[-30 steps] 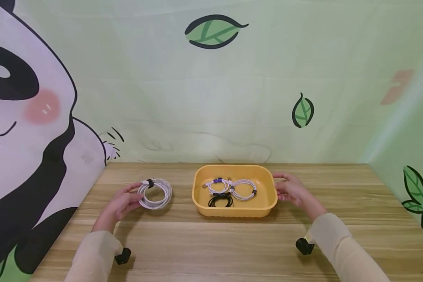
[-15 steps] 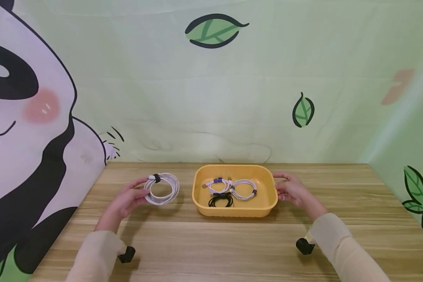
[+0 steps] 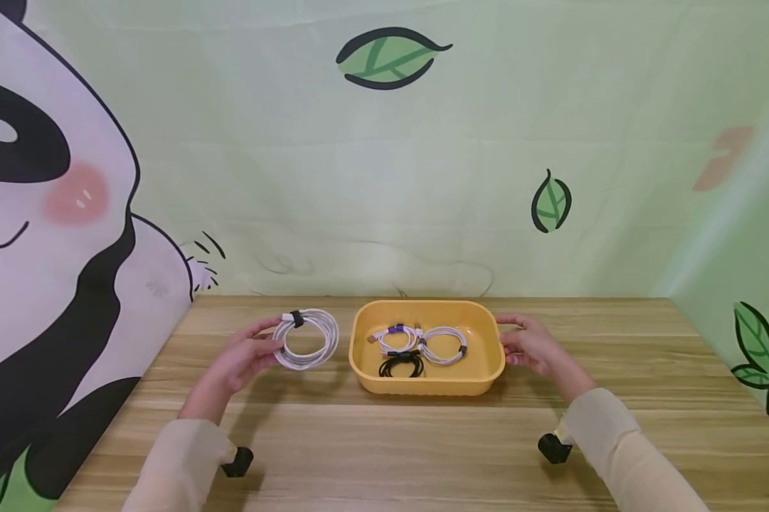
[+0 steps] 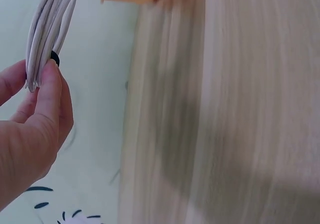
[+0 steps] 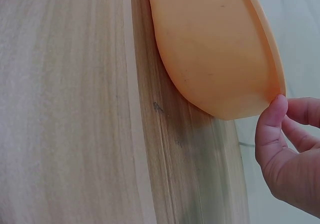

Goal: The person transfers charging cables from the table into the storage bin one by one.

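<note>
My left hand (image 3: 240, 363) pinches a coiled white cable (image 3: 328, 331) between thumb and fingers. A black strap (image 3: 297, 318) binds the coil, which hangs above the table just left of the yellow plastic basket (image 3: 384, 386). In the left wrist view, the cable's strands (image 4: 44, 34) stand edge-on above the fingertips. My right hand (image 3: 530, 345) holds the right end of the basket, and the right wrist view has the thumb (image 5: 272, 121) at its rim. Inside lie a small white cable with a purple tie (image 3: 397, 338), a larger white cable (image 3: 430, 359) and a black cable (image 3: 402, 366).
The wooden table (image 3: 384, 448) runs back to a green fabric backdrop (image 3: 384, 178) with a panda and leaves printed on it. A small black device (image 3: 237, 462) sits at the left wrist, another black device (image 3: 554, 448) at the right.
My left hand has carried the white cable coil to the right and slightly farther back, nearer the basket. The right hand and the basket have stayed in place.
</note>
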`<act>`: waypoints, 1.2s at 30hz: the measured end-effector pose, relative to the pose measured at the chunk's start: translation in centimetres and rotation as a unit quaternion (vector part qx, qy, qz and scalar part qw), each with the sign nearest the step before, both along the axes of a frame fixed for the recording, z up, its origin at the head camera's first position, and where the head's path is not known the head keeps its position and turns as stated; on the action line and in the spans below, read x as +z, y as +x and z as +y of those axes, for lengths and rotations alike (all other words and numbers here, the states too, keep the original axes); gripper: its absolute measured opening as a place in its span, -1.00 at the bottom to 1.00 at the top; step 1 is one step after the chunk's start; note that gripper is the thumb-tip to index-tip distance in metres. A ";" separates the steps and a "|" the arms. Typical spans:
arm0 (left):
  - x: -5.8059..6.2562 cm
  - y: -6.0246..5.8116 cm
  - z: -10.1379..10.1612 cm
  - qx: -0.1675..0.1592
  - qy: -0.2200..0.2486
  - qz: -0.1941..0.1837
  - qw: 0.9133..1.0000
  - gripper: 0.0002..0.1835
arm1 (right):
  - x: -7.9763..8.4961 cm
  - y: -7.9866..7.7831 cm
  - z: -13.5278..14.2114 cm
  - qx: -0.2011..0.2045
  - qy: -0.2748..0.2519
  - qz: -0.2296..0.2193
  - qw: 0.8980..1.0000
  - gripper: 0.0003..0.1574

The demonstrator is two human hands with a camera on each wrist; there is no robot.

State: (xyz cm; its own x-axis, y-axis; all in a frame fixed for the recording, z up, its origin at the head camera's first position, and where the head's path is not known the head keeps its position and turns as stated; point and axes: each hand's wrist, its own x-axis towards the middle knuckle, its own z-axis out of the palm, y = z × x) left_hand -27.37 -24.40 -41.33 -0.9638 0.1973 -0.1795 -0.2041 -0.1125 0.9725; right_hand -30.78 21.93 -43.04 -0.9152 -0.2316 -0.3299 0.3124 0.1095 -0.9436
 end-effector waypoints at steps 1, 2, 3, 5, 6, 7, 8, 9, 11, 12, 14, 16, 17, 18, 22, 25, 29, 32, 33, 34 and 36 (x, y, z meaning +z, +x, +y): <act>0.1 0.0 0.2 0.001 -0.001 0.000 1.000 -0.61 | 0.0 0.0 0.0 0.000 0.000 0.001 1.000 -0.33; 0.1 0.0 0.3 0.003 -0.002 0.001 1.000 -0.61 | 0.0 0.0 0.0 -0.001 -0.001 0.001 1.000 -0.33; 0.2 0.0 0.5 0.004 -0.004 0.001 1.000 -0.61 | -0.1 0.0 0.0 -0.001 -0.001 0.002 1.000 -0.33; 0.3 0.1 0.8 0.005 -0.005 0.001 1.000 -0.60 | -0.1 0.0 0.0 0.000 0.000 0.002 1.000 -0.33; 0.4 0.1 0.9 0.007 -0.004 -0.001 1.000 -0.59 | -0.1 0.0 0.0 0.000 0.000 0.002 1.000 -0.32; 0.4 0.1 1.0 0.009 -0.004 -0.003 1.000 -0.59 | -0.1 0.0 0.0 -0.001 0.000 0.002 1.000 -0.33; 0.5 0.1 1.2 0.010 -0.005 -0.004 1.000 -0.59 | -0.1 0.0 0.0 -0.001 0.000 0.002 1.000 -0.33; 0.5 0.1 1.3 0.010 -0.005 -0.005 1.000 -0.58 | -0.1 0.0 0.0 -0.001 0.001 0.003 1.000 -0.33; 0.6 0.1 1.5 0.010 -0.005 -0.005 1.000 -0.59 | -0.1 0.0 0.0 0.000 0.000 0.004 1.000 -0.32; 0.7 0.1 1.7 0.011 -0.005 -0.005 1.000 -0.60 | -0.1 0.0 0.0 -0.001 0.000 0.004 1.000 -0.32; 0.8 0.1 2.1 0.011 -0.007 -0.003 1.000 -0.61 | -0.1 0.0 0.0 -0.001 0.001 0.004 1.000 -0.32; 0.9 0.1 2.6 0.009 -0.008 -0.001 1.000 -0.61 | -0.1 0.0 0.0 -0.001 0.001 0.004 1.000 -0.31; 0.9 0.1 2.8 0.009 -0.010 -0.001 1.000 -0.61 | -0.1 0.0 0.0 -0.001 0.001 0.003 1.000 -0.31; 1.0 0.1 3.1 0.009 -0.010 -0.001 1.000 -0.62 | -0.2 0.0 0.0 -0.002 0.003 0.003 1.000 -0.31; 1.1 0.1 4.1 0.003 -0.009 0.002 1.000 -0.61 | -0.3 -0.1 -0.1 -0.007 0.005 0.000 1.000 -0.33; 1.1 0.0 4.6 -0.005 -0.009 0.004 1.000 -0.60 | -0.3 -0.1 -0.1 -0.010 0.003 0.000 1.000 -0.34; 1.0 -0.1 5.3 -0.012 -0.012 0.005 1.000 -0.60 | -0.3 -0.1 0.0 -0.007 -0.001 0.002 1.000 -0.33; 0.9 -0.1 5.8 -0.017 -0.015 0.006 1.000 -0.61 | -0.3 -0.1 -0.1 -0.011 -0.003 -0.002 1.000 -0.33; 0.9 -0.1 5.9 -0.018 -0.016 0.006 1.000 -0.60 | -0.3 -0.2 -0.1 -0.010 -0.004 -0.003 1.000 -0.33; 0.8 -0.1 6.1 -0.020 -0.018 0.007 1.000 -0.59 | -0.3 -0.2 -0.1 -0.009 -0.004 -0.003 1.000 -0.33; 0.8 -0.2 6.3 -0.023 -0.021 0.007 0.999 -0.57 | -0.3 -0.2 -0.1 -0.012 -0.003 -0.004 1.000 -0.34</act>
State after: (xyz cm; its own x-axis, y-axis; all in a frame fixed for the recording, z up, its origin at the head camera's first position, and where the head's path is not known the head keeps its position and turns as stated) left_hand -27.54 -18.05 -40.58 -0.9560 0.2347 -0.1759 -0.1952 -0.0615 0.9788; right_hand -30.98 21.84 -43.38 -0.9176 -0.2118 -0.3365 0.3233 0.0954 -0.9415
